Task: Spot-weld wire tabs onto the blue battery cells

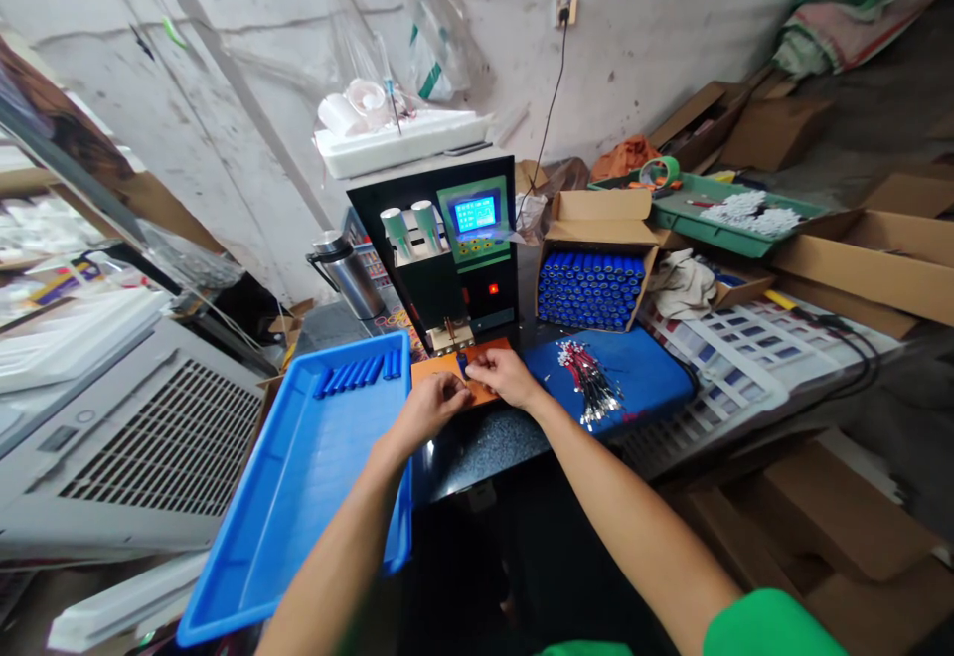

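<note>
A dark blue cylinder (462,366) stands over the orange board (427,370) at the foot of a black machine (488,313) with a lit blue screen. My right hand (501,376) has its thumb and fingers closed at the cylinder's right side. Just below and left of it, my left hand (436,404) is closed in a pinch near the board; what its fingertips hold is too small to make out. Several blue cylinders (358,374) lie in a row in the blue tray (298,497) on the left. Red and black wires (588,378) are bunched on a blue mat (656,368) to the right.
A cardboard box (603,207) of blue cylinders stands behind the mat. Behind the tray is a steel flask (349,276). A green tray (752,239) with small white parts lies farther right, by a crumpled cloth (684,283). A grey slatted unit (149,437) stands at the left.
</note>
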A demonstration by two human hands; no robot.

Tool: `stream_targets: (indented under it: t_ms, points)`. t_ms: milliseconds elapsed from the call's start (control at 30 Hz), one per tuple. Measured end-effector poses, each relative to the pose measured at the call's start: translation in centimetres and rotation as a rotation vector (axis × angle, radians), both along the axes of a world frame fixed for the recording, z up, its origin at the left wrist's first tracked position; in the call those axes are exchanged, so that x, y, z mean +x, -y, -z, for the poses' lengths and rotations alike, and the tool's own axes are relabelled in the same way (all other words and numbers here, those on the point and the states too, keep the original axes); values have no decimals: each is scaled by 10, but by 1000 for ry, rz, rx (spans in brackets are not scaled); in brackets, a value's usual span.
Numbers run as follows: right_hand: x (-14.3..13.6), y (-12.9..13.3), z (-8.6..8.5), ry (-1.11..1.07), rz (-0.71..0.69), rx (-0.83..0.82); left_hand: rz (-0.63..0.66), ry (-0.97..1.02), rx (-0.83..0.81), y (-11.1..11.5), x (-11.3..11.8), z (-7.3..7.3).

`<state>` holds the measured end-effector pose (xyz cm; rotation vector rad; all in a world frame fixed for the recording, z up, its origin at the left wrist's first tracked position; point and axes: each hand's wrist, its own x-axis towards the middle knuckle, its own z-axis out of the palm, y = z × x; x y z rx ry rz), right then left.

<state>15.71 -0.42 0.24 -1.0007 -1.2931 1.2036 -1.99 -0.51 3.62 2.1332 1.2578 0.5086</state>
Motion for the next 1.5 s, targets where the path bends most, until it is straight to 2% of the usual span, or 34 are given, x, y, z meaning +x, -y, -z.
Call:
stream_targets:
  t_ms: [133, 300, 400, 500, 567, 767, 967, 1133, 1267, 1400, 1500]
  points:
    - [-1, 0, 4, 139, -48, 36, -41, 2, 78, -2, 0, 4]
    - [-2, -1, 6, 165, -82, 58, -28, 6, 101, -1, 0, 3]
    - [1, 1, 2, 100, -20, 57, 22, 29, 119, 1, -3, -4]
    - [5, 4, -3, -23, 9, -2, 51, 61, 236, 1, -7, -7]
    - [6, 5, -5, -101, -8, -53, 80, 67, 274, 1, -8, -6]
    - [8, 2, -4, -276, -19, -154, 155, 78, 152, -1, -2, 8]
    - [9, -1, -6, -402, 10, -212, 48, 144, 155, -1, 3, 10]
    - [9, -1, -8, -398, 18, -233, -85, 168, 158, 3, 7, 3]
    - [10, -2, -8, -387, 6, -231, -169, 216, 140, 2, 8, 6]
    - [9, -4, -6, -388, -11, -213, -229, 320, 63, -3, 7, 12]
    - [9, -6, -5, -387, -7, -206, -217, 401, -20, -5, 9, 14]
